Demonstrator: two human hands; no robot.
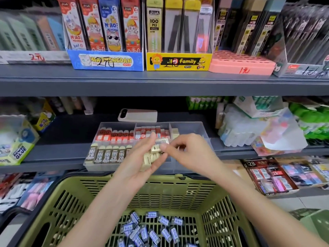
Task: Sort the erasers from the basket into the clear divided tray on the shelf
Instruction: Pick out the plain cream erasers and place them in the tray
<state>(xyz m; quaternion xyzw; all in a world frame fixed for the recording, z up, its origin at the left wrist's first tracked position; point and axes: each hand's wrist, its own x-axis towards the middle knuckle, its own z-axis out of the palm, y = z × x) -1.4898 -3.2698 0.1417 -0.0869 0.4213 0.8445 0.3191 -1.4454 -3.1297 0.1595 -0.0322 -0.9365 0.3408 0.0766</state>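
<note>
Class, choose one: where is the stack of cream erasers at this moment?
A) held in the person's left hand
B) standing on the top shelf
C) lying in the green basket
A: the left hand grips the stack of cream erasers, and the right hand pinches the top eraser.

The right compartment of the clear divided tray (193,130) is mostly bare and open from above, but the other compartments are packed with rows of erasers (114,136), and the upper shelf board (160,84) limits the room overhead. The left hand (140,163), holding a stack of cream erasers (151,158), and the right hand (187,150), pinching the top eraser (157,148), block the way to the tray's middle. A flat white device (137,115) lies just behind the tray, and bagged goods (238,129) stand near its right side.
</note>
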